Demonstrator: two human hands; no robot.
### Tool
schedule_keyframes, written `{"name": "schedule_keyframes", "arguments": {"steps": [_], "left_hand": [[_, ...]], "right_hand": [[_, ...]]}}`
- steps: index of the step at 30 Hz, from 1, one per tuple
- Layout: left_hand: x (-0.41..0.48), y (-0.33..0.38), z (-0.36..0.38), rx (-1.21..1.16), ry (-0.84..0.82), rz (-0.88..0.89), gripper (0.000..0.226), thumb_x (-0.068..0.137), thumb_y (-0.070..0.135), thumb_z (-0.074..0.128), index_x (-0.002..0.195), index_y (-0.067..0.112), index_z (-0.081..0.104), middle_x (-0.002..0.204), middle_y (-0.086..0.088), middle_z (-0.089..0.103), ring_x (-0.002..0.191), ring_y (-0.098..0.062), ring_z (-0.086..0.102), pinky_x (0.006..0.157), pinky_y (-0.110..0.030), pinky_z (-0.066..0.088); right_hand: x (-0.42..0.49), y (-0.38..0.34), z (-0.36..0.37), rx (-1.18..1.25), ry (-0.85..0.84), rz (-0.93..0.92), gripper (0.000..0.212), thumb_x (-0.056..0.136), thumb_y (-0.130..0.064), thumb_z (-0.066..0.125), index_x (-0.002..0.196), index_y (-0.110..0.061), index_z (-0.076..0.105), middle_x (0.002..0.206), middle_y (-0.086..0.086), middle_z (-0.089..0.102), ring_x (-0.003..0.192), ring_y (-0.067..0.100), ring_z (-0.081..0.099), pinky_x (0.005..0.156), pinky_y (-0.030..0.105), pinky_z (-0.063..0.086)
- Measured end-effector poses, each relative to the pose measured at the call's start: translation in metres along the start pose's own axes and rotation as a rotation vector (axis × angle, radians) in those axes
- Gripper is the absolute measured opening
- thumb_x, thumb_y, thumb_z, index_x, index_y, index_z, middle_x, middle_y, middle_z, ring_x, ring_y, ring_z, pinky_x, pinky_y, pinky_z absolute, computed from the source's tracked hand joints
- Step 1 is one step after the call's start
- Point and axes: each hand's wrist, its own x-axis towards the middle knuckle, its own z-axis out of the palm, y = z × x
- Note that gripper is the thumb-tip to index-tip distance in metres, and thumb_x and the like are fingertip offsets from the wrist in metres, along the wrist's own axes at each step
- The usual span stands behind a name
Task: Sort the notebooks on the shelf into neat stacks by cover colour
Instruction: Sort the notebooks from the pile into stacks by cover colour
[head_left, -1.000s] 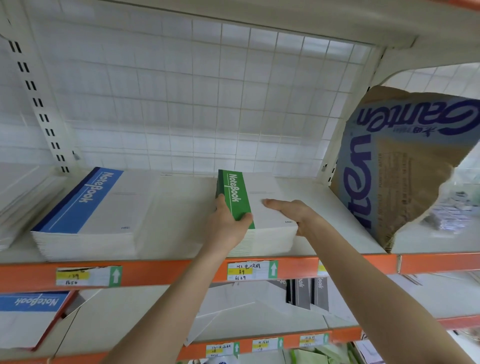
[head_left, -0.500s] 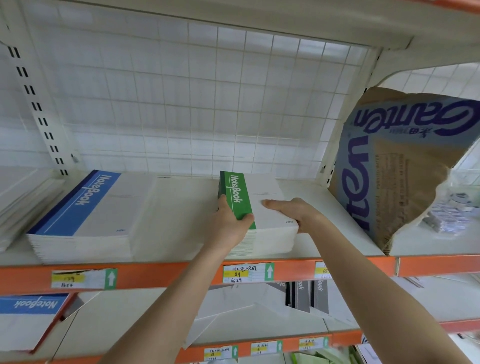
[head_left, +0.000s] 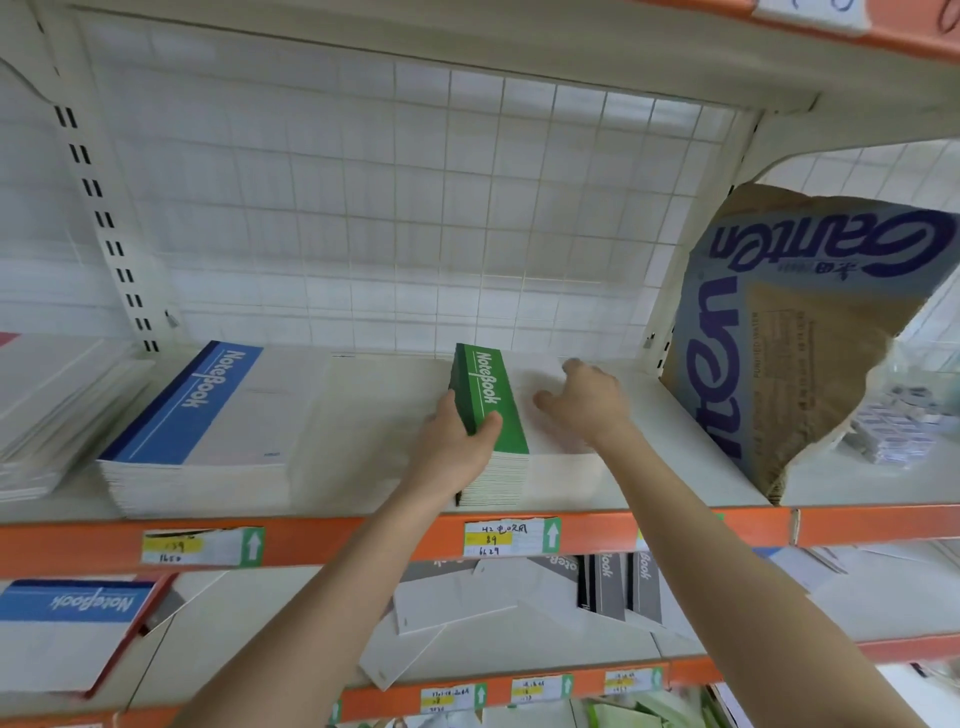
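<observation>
At your right you see a torn printed cardboard sheet (head_left: 810, 332) leaning, a white wire grid (head_left: 395, 208) behind, and handwritten price tags (head_left: 506, 538) below.

Green-striped notebooks (head_left: 485, 379); blue-striped notebooks (head_left: 208, 405); orange shelf edge (head_left: 78, 551); seemingly grey covers (head_left: 608, 592) below.

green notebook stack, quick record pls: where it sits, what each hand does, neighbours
stack: green notebook stack flat on the shelf, near the front edge
left hand: grips its left side, thumb on the green band
right hand: over its white cover, fingers relaxed, contact unclear
left neighbour: blue notebook stack, apart
right neighbour: brown printed bag, tilted
</observation>
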Motion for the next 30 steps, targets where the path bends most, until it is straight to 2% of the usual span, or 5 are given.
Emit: {"name": "schedule_keyframes", "arguments": {"steps": [8,14,17,19,30], "left_hand": [[-0.024,-0.049,-0.129,0.317,0.344,0.184,0.039,0.090,0.020,0.055,0.127,0.007,0.055,0.128,-0.010,0.057,0.118,-0.024,0.052,0.095,-0.031,0.038],[-0.025,-0.105,-0.195,0.535,0.373,0.058,0.051,0.088,0.027,0.058,0.133,0.008,0.048,0.134,-0.014,0.049,0.122,-0.032,0.044,0.093,-0.039,0.040],[-0.023,-0.123,-0.214,0.487,0.343,0.085,0.044,0.081,0.030,0.063,0.120,0.011,0.054,0.108,-0.009,0.060,0.095,-0.026,0.055,0.061,-0.027,0.040],[-0.020,-0.130,-0.222,0.380,0.291,0.051,0.041,0.079,0.027,0.068,0.114,0.015,0.051,0.096,0.003,0.057,0.078,-0.015,0.051,0.049,-0.017,0.030],[-0.011,-0.150,-0.226,-0.124,0.080,-0.110,0.039,0.075,0.030,0.074,0.108,0.023,0.055,0.097,0.005,0.063,0.087,-0.013,0.060,0.075,-0.031,0.048]], "right_hand": [[-0.041,-0.115,0.047,0.364,0.054,-0.365,0.043,0.090,-0.018,0.055,0.130,-0.004,0.049,0.124,0.016,0.054,0.115,0.028,0.049,0.090,0.026,0.037],[-0.069,-0.185,0.086,0.719,-0.469,0.025,0.056,0.095,-0.043,0.045,0.139,-0.010,0.034,0.128,0.007,0.047,0.109,0.022,0.050,0.092,0.033,0.039],[-0.072,-0.209,0.098,0.902,-0.518,0.189,0.053,0.091,-0.040,0.053,0.130,-0.006,0.038,0.105,0.003,0.050,0.075,0.010,0.050,0.074,0.031,0.045],[-0.071,-0.222,0.105,0.902,-0.477,0.219,0.059,0.085,-0.038,0.064,0.128,-0.006,0.037,0.111,0.002,0.053,0.086,0.013,0.055,0.062,0.025,0.042],[-0.068,-0.238,0.099,0.741,-0.490,0.362,0.051,0.083,-0.023,0.068,0.125,-0.002,0.048,0.110,0.013,0.052,0.103,0.033,0.051,0.089,0.051,0.040]]}}
